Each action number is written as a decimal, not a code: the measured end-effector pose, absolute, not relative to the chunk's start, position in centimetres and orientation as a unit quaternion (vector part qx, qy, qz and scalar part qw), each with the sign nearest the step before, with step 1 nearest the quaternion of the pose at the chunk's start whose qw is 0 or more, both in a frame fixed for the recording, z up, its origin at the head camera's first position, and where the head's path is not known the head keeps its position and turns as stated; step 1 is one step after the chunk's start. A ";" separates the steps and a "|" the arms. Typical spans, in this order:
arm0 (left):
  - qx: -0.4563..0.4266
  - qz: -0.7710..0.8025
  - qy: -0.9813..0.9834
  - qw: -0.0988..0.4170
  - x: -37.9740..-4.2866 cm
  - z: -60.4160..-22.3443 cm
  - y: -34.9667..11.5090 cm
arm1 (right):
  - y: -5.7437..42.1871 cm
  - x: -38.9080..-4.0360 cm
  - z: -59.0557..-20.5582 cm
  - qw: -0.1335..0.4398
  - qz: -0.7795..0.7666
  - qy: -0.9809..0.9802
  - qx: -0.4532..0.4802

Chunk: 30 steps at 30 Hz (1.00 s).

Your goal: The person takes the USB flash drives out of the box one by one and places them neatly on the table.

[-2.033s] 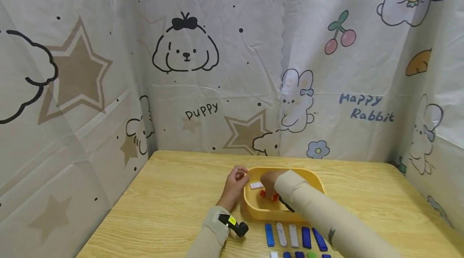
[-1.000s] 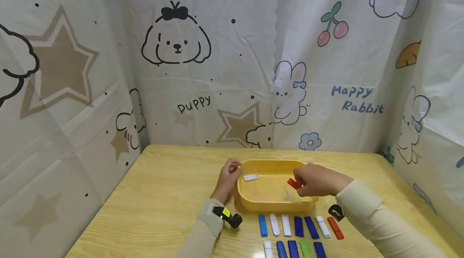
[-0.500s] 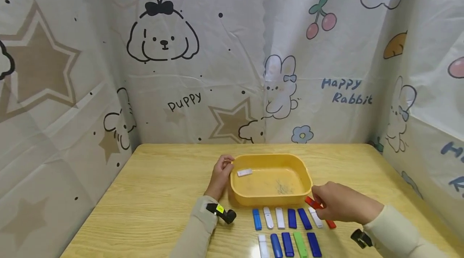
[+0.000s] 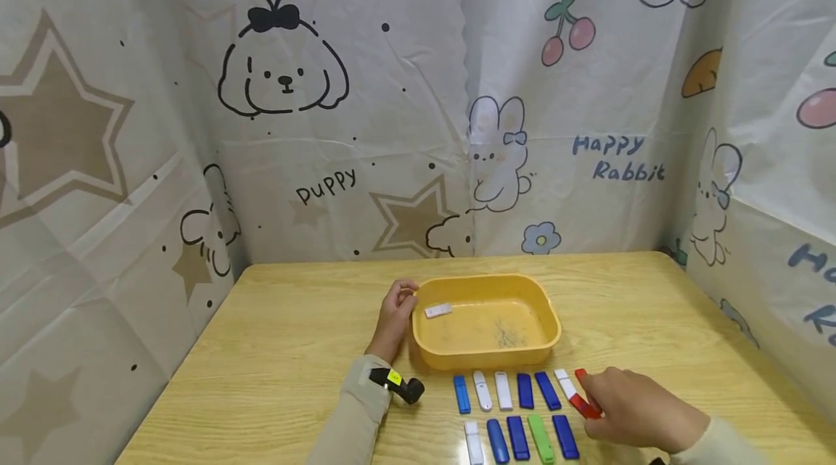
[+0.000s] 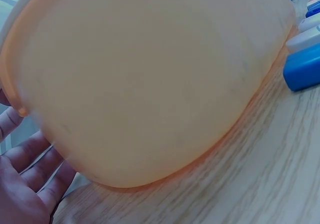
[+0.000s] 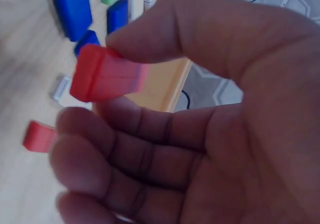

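My right hand pinches a red USB stick between thumb and index finger, low over the table at the right end of the back row. In the head view the stick slants across the near end of a white USB stick. A second red USB stick lies on the table, mostly hidden behind my hand in the head view. My left hand rests against the left end of a yellow plastic tub, its fingers spread along the outer wall. Inside the tub lies a white stick.
Several USB sticks form two rows on the wooden table in front of the tub, among them a light blue one and a green one. A printed curtain encloses the back and sides.
My right hand has lifted the red USB stick out of the tub and moved it right and toward me, down to the rows. My left hand has stayed at the tub.
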<state>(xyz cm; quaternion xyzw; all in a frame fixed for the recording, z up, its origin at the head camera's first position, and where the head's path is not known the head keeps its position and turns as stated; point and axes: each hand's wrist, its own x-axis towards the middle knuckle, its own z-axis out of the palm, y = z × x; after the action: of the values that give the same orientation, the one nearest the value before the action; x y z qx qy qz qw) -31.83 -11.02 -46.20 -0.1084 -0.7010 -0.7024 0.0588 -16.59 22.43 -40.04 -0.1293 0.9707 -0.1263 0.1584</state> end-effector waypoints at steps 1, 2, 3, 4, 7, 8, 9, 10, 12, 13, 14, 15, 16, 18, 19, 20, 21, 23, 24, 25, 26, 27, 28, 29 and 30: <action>-0.108 -0.701 -0.703 0.059 -31.8 -46.1 -11.0 | 22.5 -16.5 -40.3 0.163 -0.127 0.971 -0.118; -0.108 -0.700 -0.704 0.058 -31.8 -46.0 -11.0 | 22.5 -16.5 -40.6 0.171 -0.127 0.972 -0.103; -0.107 -0.699 -0.705 0.058 -31.8 -45.9 -11.0 | 22.6 -16.5 -40.8 0.175 -0.129 0.972 -0.093; -0.105 -0.699 -0.705 0.058 -31.8 -45.9 -11.0 | 22.6 -16.4 -41.1 0.182 -0.131 0.971 -0.083; -0.103 -0.698 -0.707 0.056 -31.9 -46.0 -11.1 | 22.6 -16.2 -41.7 0.189 -0.138 0.970 -0.067; -0.102 -0.698 -0.707 0.055 -31.9 -46.0 -11.1 | 22.6 -16.1 -41.9 0.189 -0.141 0.970 -0.063; -0.103 -0.698 -0.707 0.055 -31.9 -46.0 -11.1 | 22.6 -16.1 -42.0 0.190 -0.143 0.970 -0.060; -0.104 -0.698 -0.706 0.056 -32.0 -46.1 -11.1 | 22.6 -16.0 -42.2 0.191 -0.145 0.969 -0.058; -0.105 -0.699 -0.705 0.057 -32.0 -46.1 -11.0 | 22.6 -15.9 -42.5 0.189 -0.150 0.969 -0.054; -0.105 -0.700 -0.704 0.058 -32.1 -46.1 -11.0 | 22.6 -15.8 -42.6 0.189 -0.152 0.969 -0.054; -0.105 -0.700 -0.704 0.058 -32.1 -46.1 -11.0 | 22.7 -15.8 -42.7 0.187 -0.152 0.969 -0.054; -0.104 -0.700 -0.704 0.059 -32.1 -46.1 -11.0 | 22.7 -15.8 -42.8 0.185 -0.153 0.969 -0.054; -0.103 -0.699 -0.705 0.059 -32.1 -46.1 -11.0 | 22.7 -15.8 -42.9 0.186 -0.156 0.969 -0.053; -0.101 -0.698 -0.706 0.060 -32.1 -46.1 -10.9 | 22.8 -15.9 -43.2 0.192 -0.160 0.967 -0.048; -0.099 -0.698 -0.707 0.059 -32.1 -46.2 -10.9 | 22.8 -15.9 -43.3 0.198 -0.163 0.965 -0.043; -0.099 -0.698 -0.707 0.058 -32.1 -46.2 -10.9 | 22.8 -15.9 -43.4 0.205 -0.167 0.964 -0.038; -0.099 -0.699 -0.706 0.058 -32.1 -46.2 -10.9 | 22.9 -15.9 -43.6 0.212 -0.170 0.962 -0.034; -0.099 -0.698 -0.706 0.059 -32.1 -46.2 -10.9 | 22.9 -16.0 -43.8 0.220 -0.172 0.960 -0.029; -0.099 -0.699 -0.706 0.058 -32.1 -46.3 -10.8 | 23.0 -15.9 -43.9 0.223 -0.172 0.959 -0.027; -0.099 -0.700 -0.705 0.057 -32.1 -46.3 -10.8 | 23.0 -15.9 -44.0 0.223 -0.170 0.960 -0.028; -0.098 -0.701 -0.704 0.056 -32.1 -46.3 -10.8 | 23.0 -15.9 -44.1 0.221 -0.169 0.960 -0.031; -0.098 -0.700 -0.705 0.055 -32.1 -46.3 -10.8 | 23.0 -15.9 -44.2 0.220 -0.167 0.961 -0.032; -0.097 -0.700 -0.705 0.054 -32.1 -46.3 -10.8 | 23.0 -15.9 -44.2 0.218 -0.165 0.961 -0.032; -0.096 -0.701 -0.705 0.053 -32.1 -46.2 -10.8 | 22.9 -15.9 -44.2 0.217 -0.164 0.962 -0.033; -0.096 -0.701 -0.705 0.052 -32.1 -46.2 -10.8 | 22.9 -15.9 -44.2 0.216 -0.163 0.962 -0.032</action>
<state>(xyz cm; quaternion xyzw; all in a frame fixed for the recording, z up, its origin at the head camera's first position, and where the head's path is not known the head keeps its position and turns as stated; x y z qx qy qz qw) -32.06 -10.80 -46.21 -0.0960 -0.7050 -0.7007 0.0525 -15.90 22.92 -44.23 -0.0325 0.9623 -0.1629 0.2155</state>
